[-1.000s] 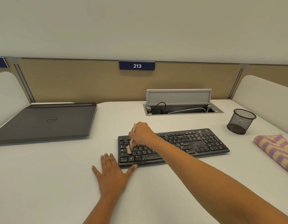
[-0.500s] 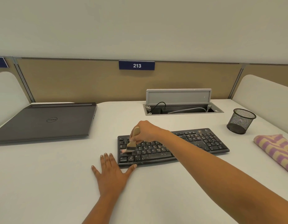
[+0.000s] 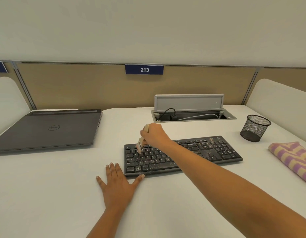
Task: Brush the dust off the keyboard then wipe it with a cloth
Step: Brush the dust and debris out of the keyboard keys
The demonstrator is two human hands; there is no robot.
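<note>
My right hand [image 3: 155, 134] pinches the brush [image 3: 140, 142] against the keyboard [image 3: 208, 152]; my left hand [image 3: 117, 182] lies flat, fingers spread (cables [image 3: 196, 116] sit in the open cable tray [image 3: 232, 117]).

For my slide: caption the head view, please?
Right hand holds a brush on the dusty keyboard; left hand rests beside.

Laptop [image 3: 45, 129] left of keyboard [image 3: 183, 155], cloth [image 3: 293, 158] right

"213" on blue sign [image 3: 144, 69]; "Dell" on laptop [image 3: 45, 129]
</note>
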